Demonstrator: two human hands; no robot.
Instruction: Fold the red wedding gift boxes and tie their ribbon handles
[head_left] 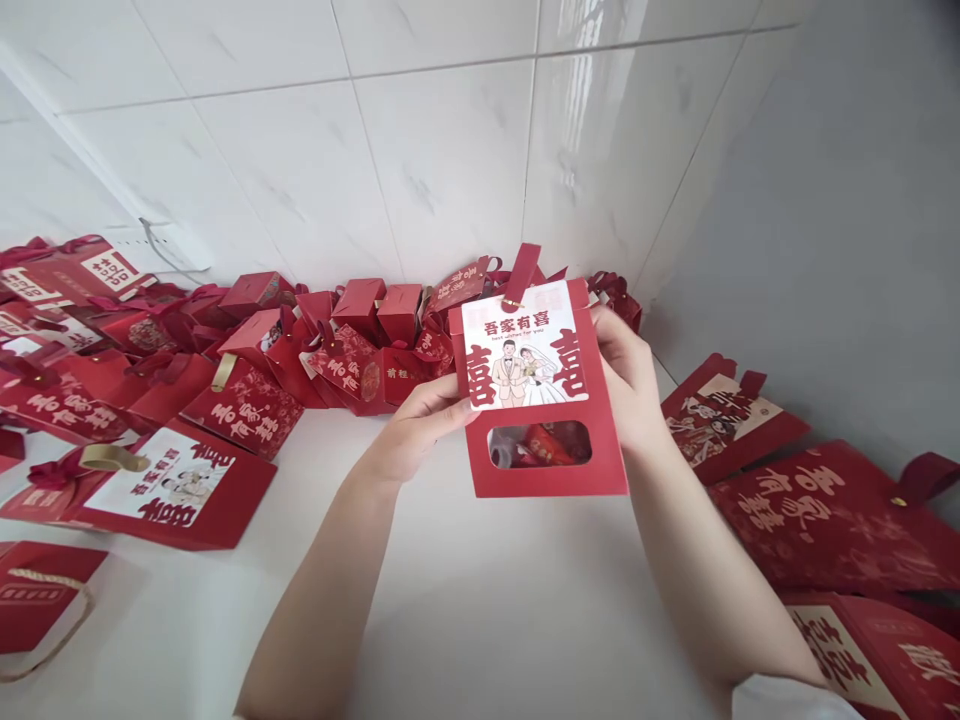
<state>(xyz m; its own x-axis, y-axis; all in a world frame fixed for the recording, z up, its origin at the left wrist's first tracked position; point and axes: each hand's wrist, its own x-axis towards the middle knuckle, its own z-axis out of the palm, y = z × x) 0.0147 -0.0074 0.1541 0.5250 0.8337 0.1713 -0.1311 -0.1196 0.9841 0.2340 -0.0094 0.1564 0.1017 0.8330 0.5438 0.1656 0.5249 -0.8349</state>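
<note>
I hold a red paper gift bag (pixel 536 390) upright between both hands above the white floor. It has a white panel with a drawn couple and red characters, a clear window showing red wrapped items inside, and a red ribbon loop at the top. My left hand (pixel 416 425) grips its left edge, thumb on the front. My right hand (pixel 628 380) is wrapped round its right edge, fingers behind the bag.
Several red gift bags and small boxes (pixel 360 340) are piled along the tiled wall at left and centre. Flat red bags (pixel 832 515) lie at right by the grey wall. Another bag with a white panel (pixel 176 485) lies flat at left. White floor (pixel 480 600) in front.
</note>
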